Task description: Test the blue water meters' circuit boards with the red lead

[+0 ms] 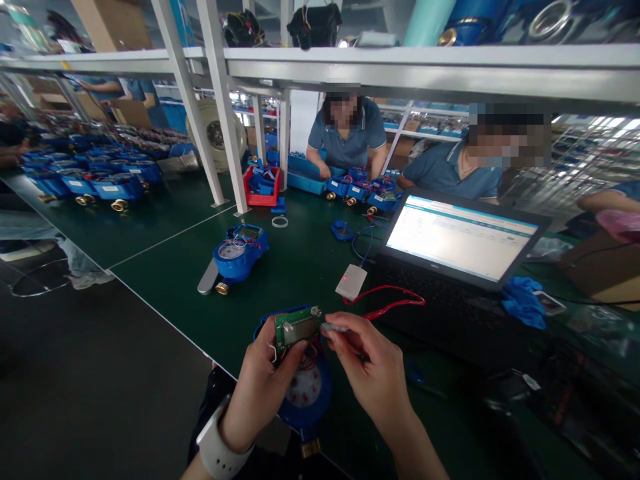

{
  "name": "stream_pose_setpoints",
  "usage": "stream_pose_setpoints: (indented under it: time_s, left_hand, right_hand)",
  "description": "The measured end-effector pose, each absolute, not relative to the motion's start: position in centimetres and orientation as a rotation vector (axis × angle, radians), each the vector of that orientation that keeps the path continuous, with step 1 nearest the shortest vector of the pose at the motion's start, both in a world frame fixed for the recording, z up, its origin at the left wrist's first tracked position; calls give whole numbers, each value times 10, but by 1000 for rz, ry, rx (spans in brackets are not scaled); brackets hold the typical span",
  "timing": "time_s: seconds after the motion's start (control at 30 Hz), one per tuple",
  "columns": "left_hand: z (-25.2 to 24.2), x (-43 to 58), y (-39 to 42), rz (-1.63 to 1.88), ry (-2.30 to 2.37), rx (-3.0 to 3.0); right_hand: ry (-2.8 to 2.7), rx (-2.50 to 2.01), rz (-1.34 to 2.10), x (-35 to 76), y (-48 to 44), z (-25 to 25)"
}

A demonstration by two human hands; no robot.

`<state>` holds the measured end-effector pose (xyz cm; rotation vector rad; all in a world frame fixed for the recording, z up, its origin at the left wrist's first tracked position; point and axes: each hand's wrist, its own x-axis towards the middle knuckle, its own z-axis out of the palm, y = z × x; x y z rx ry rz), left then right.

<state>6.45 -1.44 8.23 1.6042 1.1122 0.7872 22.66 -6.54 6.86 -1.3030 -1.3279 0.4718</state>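
My left hand grips a green circuit board with a small display, held above a blue water meter that rests at the table's near edge. My right hand is closed in a pinch on a small silvery part at the board's right edge. Red wires run from the meter toward a small white box with a red light. A white watch sits on my left wrist.
A second blue water meter lies further back on the green table. An open laptop stands at right, with a blue cloth beside it. Two people sit opposite with several blue meters and a red tray. More meters line the left bench.
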Motion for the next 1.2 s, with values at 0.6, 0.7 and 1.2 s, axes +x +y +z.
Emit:
stream_pose_setpoints:
  time_s: [0.6, 0.7, 1.2]
  left_hand:
    - [80, 62, -14, 755, 1108, 1587]
    - [80, 63, -14, 753, 1122, 1595]
    - [82, 64, -11, 751, 1131, 1605]
  right_hand:
    - [-1313, -1291, 498, 226, -66, 65]
    - [-1316, -1292, 499, 227, -65, 65]
    - [-1297, -1269, 502, 226, -65, 65]
